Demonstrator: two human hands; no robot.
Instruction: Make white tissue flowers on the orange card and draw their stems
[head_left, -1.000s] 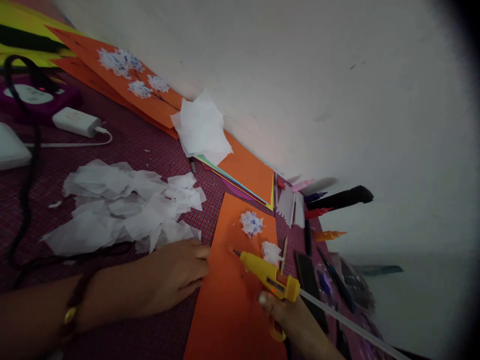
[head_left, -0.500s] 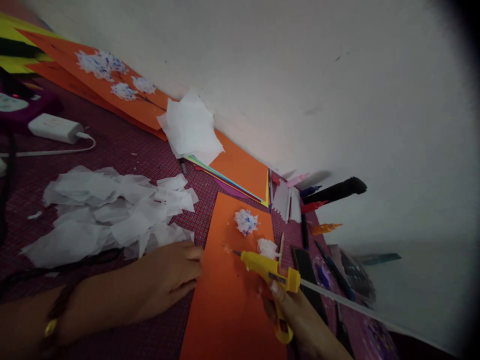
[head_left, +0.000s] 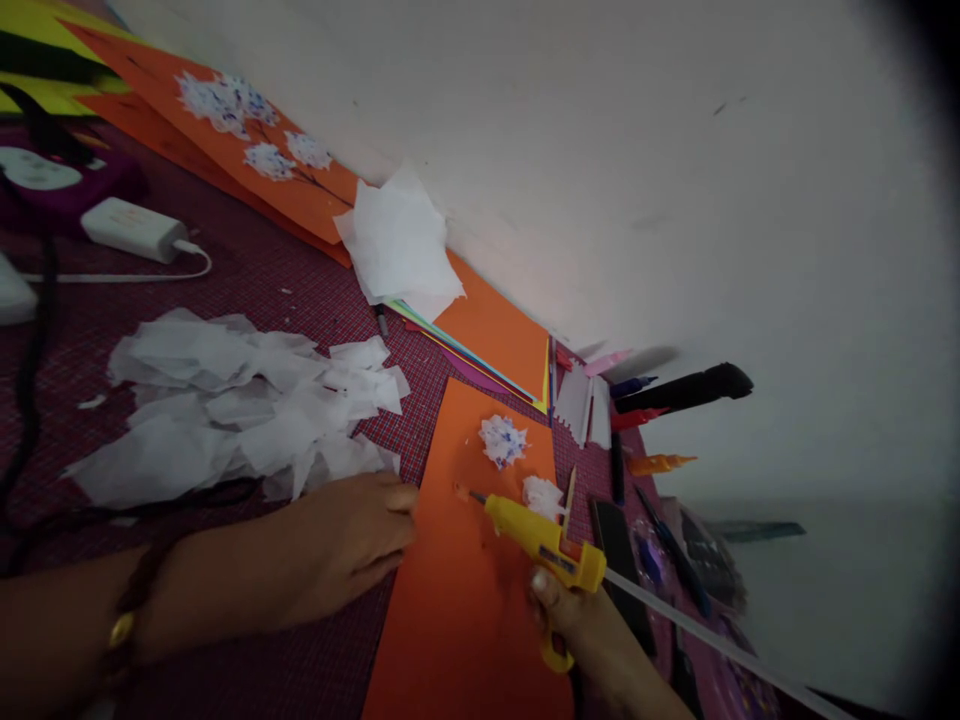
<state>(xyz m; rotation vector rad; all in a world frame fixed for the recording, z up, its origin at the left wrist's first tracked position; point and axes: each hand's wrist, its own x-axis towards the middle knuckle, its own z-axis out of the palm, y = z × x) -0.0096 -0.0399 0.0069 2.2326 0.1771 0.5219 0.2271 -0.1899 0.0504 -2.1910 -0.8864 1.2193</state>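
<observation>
Over orange card (head_left: 457,610), yellow glue gun (head_left: 529,528) held in right hand (head_left: 574,612), left hand (head_left: 349,535) narrow at card's edge.

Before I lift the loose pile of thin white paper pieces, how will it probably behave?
The loose pile of thin white paper pieces looks floppy, because its edges bend and crumple. It is probably light for its spread, as the layers look very thin. The pieces overlap unevenly, so some may slide away.

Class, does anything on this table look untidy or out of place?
A small white scrap lies apart, left of the white paper pile, like a stray offcut. A black cord runs against the pile's near edge, untidily.
</observation>
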